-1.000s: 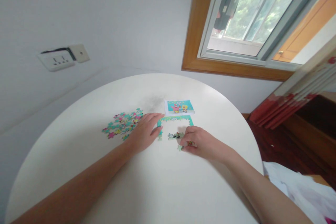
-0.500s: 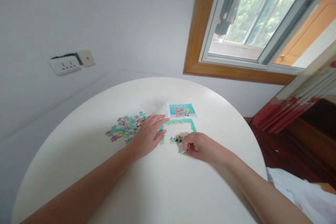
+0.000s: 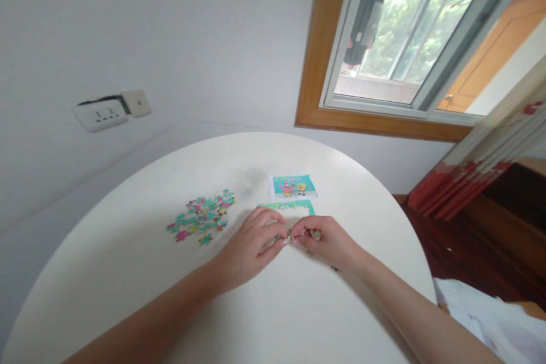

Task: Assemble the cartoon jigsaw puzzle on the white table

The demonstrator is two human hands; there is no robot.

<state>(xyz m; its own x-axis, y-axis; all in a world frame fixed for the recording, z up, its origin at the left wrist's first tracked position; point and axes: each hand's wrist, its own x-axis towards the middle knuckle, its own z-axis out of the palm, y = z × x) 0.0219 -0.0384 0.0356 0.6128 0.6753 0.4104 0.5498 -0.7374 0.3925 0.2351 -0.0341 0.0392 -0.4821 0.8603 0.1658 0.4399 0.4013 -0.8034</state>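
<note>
"Where's the light from?"
"The bright window, beyond the fingers and to their right; its view is partly bleached."
"Shadows?"
"Soft ones on the white tabletop, nearer us than the fingers, along both forearms."
"Sharp?"
"Hardly: the puzzle pieces between the fingers smear together, and wide-angle distortion makes the window lean."

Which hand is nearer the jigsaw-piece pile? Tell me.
Left. The left hand is right of the jigsaw-piece pile, apart from it; the right hand is farther right, beyond the left.
</note>
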